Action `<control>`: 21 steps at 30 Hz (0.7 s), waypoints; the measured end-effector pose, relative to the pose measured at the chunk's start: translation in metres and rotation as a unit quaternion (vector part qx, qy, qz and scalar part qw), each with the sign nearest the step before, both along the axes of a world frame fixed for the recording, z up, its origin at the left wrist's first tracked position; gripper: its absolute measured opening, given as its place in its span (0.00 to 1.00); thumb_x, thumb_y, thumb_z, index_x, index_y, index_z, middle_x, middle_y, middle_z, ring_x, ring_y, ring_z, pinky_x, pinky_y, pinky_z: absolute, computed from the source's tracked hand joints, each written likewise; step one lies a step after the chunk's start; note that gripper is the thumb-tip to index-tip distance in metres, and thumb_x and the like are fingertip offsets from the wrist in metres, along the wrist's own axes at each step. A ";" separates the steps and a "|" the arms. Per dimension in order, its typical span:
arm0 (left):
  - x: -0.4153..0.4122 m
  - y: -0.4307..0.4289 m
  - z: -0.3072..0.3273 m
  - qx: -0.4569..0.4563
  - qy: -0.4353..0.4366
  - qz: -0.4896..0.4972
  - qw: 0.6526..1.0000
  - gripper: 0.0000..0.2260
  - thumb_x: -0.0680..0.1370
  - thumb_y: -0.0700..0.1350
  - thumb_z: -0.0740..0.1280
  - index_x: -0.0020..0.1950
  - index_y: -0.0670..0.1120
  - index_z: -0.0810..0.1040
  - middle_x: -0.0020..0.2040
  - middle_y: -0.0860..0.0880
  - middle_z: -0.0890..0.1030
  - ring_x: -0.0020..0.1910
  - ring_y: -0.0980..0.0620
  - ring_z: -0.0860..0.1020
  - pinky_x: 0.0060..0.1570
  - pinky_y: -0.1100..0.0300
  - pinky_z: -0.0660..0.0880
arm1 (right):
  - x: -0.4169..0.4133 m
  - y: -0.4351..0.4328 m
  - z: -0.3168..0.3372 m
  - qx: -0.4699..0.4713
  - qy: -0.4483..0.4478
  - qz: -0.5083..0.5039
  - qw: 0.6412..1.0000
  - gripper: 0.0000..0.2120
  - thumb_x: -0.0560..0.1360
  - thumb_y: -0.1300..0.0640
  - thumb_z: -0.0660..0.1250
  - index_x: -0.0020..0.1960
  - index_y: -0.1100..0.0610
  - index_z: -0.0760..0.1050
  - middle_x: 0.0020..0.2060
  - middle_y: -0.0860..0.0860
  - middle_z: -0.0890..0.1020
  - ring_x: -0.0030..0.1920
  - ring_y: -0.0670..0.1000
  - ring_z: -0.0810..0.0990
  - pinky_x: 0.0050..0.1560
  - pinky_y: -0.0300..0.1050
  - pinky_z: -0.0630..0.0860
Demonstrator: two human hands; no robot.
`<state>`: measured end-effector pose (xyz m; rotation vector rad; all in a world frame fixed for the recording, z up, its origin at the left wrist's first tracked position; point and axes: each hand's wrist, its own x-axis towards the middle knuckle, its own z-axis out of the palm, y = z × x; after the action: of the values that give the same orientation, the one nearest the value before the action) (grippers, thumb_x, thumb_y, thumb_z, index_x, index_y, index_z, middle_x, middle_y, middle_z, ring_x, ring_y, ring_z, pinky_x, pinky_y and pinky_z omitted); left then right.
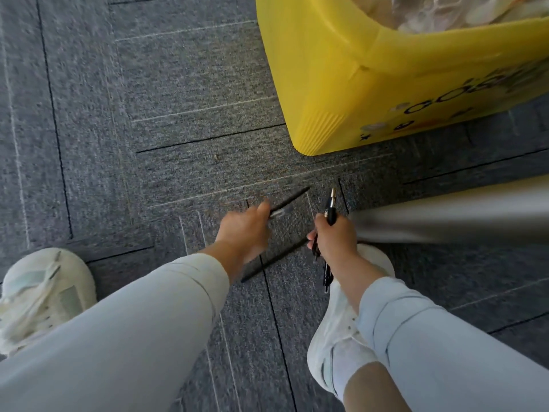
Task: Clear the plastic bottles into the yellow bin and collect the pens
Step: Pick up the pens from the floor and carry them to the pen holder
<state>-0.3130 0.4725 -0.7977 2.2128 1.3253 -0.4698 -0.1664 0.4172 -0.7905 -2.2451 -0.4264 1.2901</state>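
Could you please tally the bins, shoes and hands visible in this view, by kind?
Yellow bin: 1
White shoes: 2
Hands: 2, left hand gripping a pen, right hand gripping pens
Total: 5

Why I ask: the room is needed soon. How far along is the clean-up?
Bottles look done: clear plastic sits in the yellow plastic bin, and none shows on the grey carpet. In hand: the right hand grips a bundle of black pens; the left hand pinches a blurred dark pen. Left: apparently one thin dark pen lying below the hands.
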 end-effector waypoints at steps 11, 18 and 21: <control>-0.006 -0.042 -0.015 -0.093 0.001 -0.026 0.995 0.22 0.76 0.58 0.65 0.65 0.50 0.68 0.55 0.51 0.77 0.49 0.51 0.78 0.46 0.57 0.79 | 0.022 0.005 -0.002 0.030 -0.035 -0.032 0.998 0.07 0.81 0.56 0.58 0.48 0.60 0.68 0.27 0.51 0.77 0.16 0.41 0.71 0.19 0.33 0.67; -0.015 -0.037 -0.019 -0.089 -0.027 0.047 0.995 0.11 0.80 0.48 0.60 0.60 0.46 0.71 0.48 0.52 0.71 0.40 0.53 0.76 0.40 0.62 0.78 | 0.024 0.000 -0.005 0.031 -0.042 -0.019 0.998 0.10 0.81 0.56 0.58 0.41 0.57 0.66 0.27 0.52 0.75 0.15 0.41 0.70 0.18 0.33 0.66; -0.024 -0.031 -0.018 -0.073 -0.018 0.059 0.995 0.10 0.81 0.49 0.59 0.58 0.45 0.69 0.47 0.51 0.70 0.40 0.53 0.74 0.42 0.61 0.77 | 0.023 0.002 -0.003 0.032 -0.058 0.009 0.998 0.12 0.81 0.56 0.58 0.39 0.55 0.65 0.28 0.52 0.75 0.15 0.40 0.70 0.18 0.33 0.66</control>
<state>-0.3375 0.4415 -0.8154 2.0025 1.3505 -0.4657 -0.1433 0.4187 -0.7939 -2.2728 -0.5250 1.1433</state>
